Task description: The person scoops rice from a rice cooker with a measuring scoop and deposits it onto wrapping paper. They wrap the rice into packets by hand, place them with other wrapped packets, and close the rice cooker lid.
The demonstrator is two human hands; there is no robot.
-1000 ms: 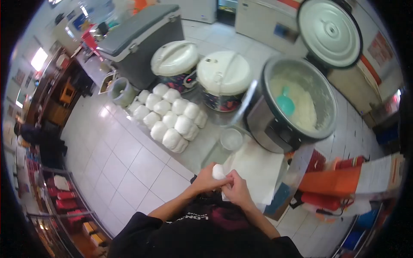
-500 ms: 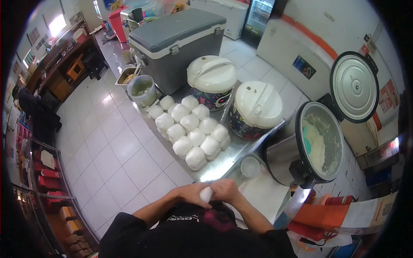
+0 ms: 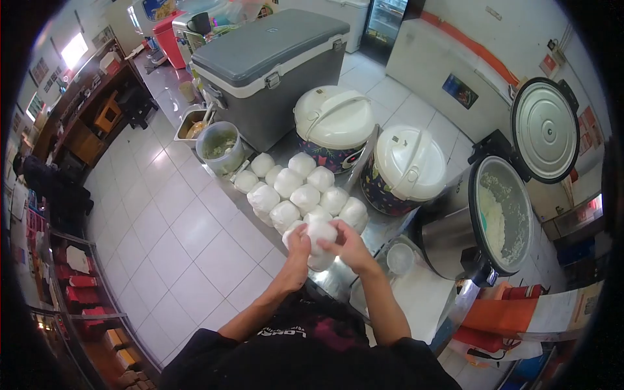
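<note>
Between my two hands is a white, rounded wrapped bundle (image 3: 320,233), held just over the near end of the pile. My left hand (image 3: 298,250) grips its left side, thumb up. On the other side my right hand (image 3: 351,246) pinches it with thumb and fingers. Several similar white bundles (image 3: 286,182) are stacked on the metal table beyond; my hands and the held one hide part of the nearest. To the right, an open steel rice cooker (image 3: 448,240) contains white rice (image 3: 495,224) and a teal scoop, mostly hidden by the rim.
A clear cup (image 3: 400,259) stands on a white-lined tray (image 3: 416,296) beside the cooker. Two lidded rice warmers (image 3: 335,120) (image 3: 408,166) and a grey cooler box (image 3: 273,58) line the table's back. A tub of green food (image 3: 220,146) sits at the far left corner.
Both hands have moved forward and up from close to my body to the near end of the pile, carrying the white bundle. The view has shifted slightly.
</note>
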